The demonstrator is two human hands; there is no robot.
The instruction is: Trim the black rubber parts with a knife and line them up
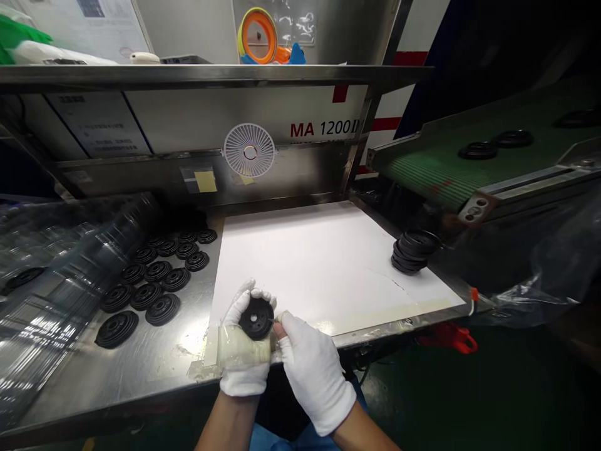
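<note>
My left hand, in a white glove with clear tape or film around the palm, holds a black round ribbed part with a hole in its middle. The part is tilted so its face turns up toward me. My right hand, also gloved in white, is closed at the part's right edge. Its thumb and finger pinch together there; a small dark tip shows between them, but I cannot make out what it belongs to. Both hands are over the front edge of a white sheet on the metal bench.
Several similar black parts lie in rows at left, beside clear plastic trays. A stack of black parts stands on the sheet's right side. Beyond it is a green conveyor carrying more. A white fan hangs under the metal shelf.
</note>
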